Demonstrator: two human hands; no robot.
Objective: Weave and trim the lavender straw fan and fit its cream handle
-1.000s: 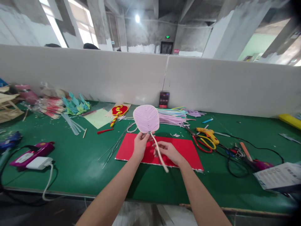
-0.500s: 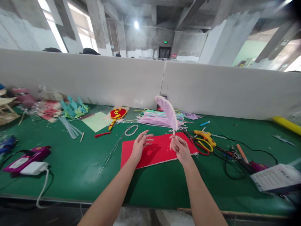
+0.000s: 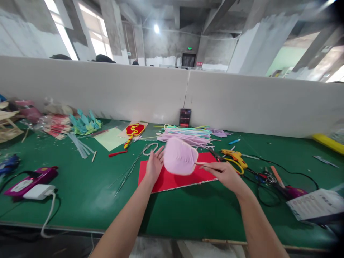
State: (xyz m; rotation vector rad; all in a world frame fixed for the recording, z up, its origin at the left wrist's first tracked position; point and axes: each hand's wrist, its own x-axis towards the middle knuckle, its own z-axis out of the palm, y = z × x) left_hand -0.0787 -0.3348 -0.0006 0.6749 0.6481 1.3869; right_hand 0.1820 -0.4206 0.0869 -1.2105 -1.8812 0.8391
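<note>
My right hand [image 3: 224,175] grips the thin handle of a pale purple hand fan [image 3: 180,157], whose rounded face is tipped toward me with its handle pointing right. Beside the fan's left edge is my left hand [image 3: 156,163], fingers apart and holding nothing; whether its fingertips touch the fan I cannot tell. Under both hands lies a red board [image 3: 161,182] with a rough white front edge. Behind the fan is a heap of lilac and mint pipe cleaners [image 3: 199,135].
Scissors [image 3: 236,165] and a yellow glue gun [image 3: 234,157] lie to the right, with black cables. A red and yellow fan [image 3: 134,129] lies at the back left, near thin wires [image 3: 129,172]. A purple device [image 3: 37,179] with a white plug [image 3: 39,192] sits at far left.
The fan has swung from upright and edge-on to lying over sideways, its face now showing. My right hand has moved right and turned; my left hand has shifted slightly left.
</note>
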